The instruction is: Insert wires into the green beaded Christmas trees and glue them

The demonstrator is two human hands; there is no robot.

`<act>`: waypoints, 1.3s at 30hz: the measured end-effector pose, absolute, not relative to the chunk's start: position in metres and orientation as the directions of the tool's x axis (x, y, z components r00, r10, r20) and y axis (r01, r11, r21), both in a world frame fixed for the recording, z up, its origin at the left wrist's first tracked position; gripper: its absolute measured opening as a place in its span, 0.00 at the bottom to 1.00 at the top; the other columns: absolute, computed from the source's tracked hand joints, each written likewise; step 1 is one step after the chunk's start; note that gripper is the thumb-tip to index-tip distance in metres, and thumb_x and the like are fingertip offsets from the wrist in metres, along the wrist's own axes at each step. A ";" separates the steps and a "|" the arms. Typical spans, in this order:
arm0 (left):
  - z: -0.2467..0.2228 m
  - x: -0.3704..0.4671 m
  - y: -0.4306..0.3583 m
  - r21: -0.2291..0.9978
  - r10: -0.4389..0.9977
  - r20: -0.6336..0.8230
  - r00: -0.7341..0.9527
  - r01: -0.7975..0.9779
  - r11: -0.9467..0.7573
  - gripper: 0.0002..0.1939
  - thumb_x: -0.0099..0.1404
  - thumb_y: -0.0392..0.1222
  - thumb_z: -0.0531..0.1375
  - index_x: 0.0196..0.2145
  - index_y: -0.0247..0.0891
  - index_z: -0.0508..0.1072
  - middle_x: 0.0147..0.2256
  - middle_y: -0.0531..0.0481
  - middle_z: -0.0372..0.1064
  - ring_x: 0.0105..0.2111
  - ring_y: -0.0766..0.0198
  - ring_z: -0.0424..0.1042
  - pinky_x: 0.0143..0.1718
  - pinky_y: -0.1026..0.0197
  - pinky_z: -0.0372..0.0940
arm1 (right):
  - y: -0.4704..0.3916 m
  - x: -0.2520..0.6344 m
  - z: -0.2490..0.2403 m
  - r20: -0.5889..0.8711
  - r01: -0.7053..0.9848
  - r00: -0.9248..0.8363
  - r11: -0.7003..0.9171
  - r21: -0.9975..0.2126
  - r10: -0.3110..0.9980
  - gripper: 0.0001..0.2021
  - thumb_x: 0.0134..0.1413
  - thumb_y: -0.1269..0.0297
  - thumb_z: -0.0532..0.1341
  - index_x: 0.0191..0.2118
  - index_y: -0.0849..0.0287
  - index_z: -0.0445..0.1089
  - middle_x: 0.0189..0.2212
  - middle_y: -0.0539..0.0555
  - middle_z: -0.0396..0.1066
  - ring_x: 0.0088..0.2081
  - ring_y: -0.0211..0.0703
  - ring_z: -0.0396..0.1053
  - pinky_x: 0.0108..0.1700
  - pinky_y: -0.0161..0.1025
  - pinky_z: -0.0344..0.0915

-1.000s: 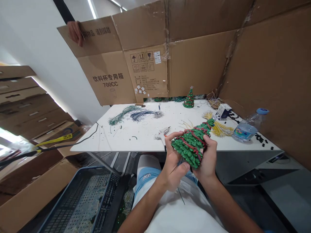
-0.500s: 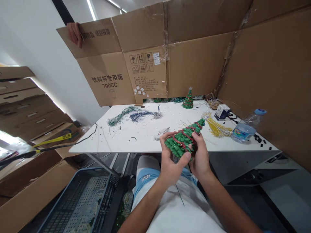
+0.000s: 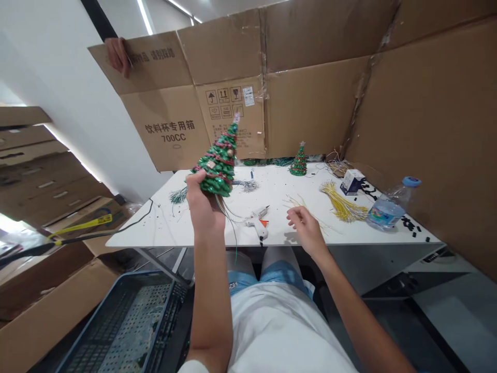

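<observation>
A green tree ornament [image 3: 218, 168] with red garland and a star on top is held up by my left hand [image 3: 204, 202], whose fingers wrap round its base. Loose wires hang below it. Over the table's front part, my right hand [image 3: 305, 228] has its fingers loosely curled and apart, holding nothing. Between the two hands a white glue gun [image 3: 258, 226] with an orange trigger lies on the white table [image 3: 277, 192]. Close beyond my right hand are thin yellow wires. A second decorated tree [image 3: 298, 161] stands upright at the back.
A yellow wire bundle [image 3: 344, 203], a small box [image 3: 352, 182] and a water bottle [image 3: 390, 207] are on the right. Cardboard [image 3: 310, 103] walls the back; a person's hand [image 3: 117, 57] grips its left end. A blue crate [image 3: 126, 316] sits lower left.
My left hand has lifted the tree up and to the left, turning it upright. My right hand has let go of it and moved apart. The glue gun is now uncovered.
</observation>
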State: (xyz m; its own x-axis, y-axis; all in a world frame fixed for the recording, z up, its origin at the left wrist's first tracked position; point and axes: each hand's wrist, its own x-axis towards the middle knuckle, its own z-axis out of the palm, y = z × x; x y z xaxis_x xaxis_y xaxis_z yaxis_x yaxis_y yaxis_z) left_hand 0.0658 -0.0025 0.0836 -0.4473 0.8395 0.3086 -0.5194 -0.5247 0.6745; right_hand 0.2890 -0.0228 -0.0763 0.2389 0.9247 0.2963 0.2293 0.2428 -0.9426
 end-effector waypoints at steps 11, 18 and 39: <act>0.034 0.021 0.013 0.759 0.756 0.216 -0.618 -0.381 -0.528 0.22 0.50 0.50 0.74 0.34 0.41 0.67 0.33 0.54 0.69 0.37 0.60 0.74 0.39 0.59 0.71 | -0.022 0.211 -0.125 0.363 0.746 -0.039 0.269 -0.609 0.931 0.22 0.67 0.51 0.65 0.59 0.59 0.69 0.49 0.65 0.78 0.51 0.64 0.73 0.55 0.54 0.66; 0.028 0.027 0.010 0.801 0.809 0.207 -0.550 -0.380 -0.463 0.22 0.50 0.46 0.74 0.35 0.42 0.66 0.33 0.54 0.71 0.37 0.59 0.76 0.43 0.57 0.71 | -0.019 0.210 -0.119 0.362 0.845 -0.112 0.281 -0.456 0.925 0.15 0.65 0.65 0.60 0.55 0.59 0.71 0.44 0.62 0.78 0.47 0.60 0.72 0.51 0.50 0.63; 0.002 0.055 0.028 0.877 0.861 0.194 -0.470 -0.310 -0.367 0.22 0.49 0.44 0.72 0.41 0.41 0.71 0.32 0.55 0.70 0.32 0.62 0.72 0.35 0.62 0.71 | -0.007 0.258 -0.137 0.368 0.490 0.137 0.260 -0.832 0.920 0.30 0.69 0.55 0.58 0.71 0.64 0.61 0.41 0.58 0.79 0.39 0.55 0.78 0.48 0.51 0.71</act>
State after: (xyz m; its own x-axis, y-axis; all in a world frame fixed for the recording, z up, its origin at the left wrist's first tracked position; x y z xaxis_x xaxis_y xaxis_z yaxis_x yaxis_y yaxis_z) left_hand 0.0554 0.0284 0.0021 -0.4700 0.8611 0.1939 -0.3103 -0.3668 0.8770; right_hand 0.2579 -0.0074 -0.1374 0.1368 0.9198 0.3677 0.4900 0.2598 -0.8321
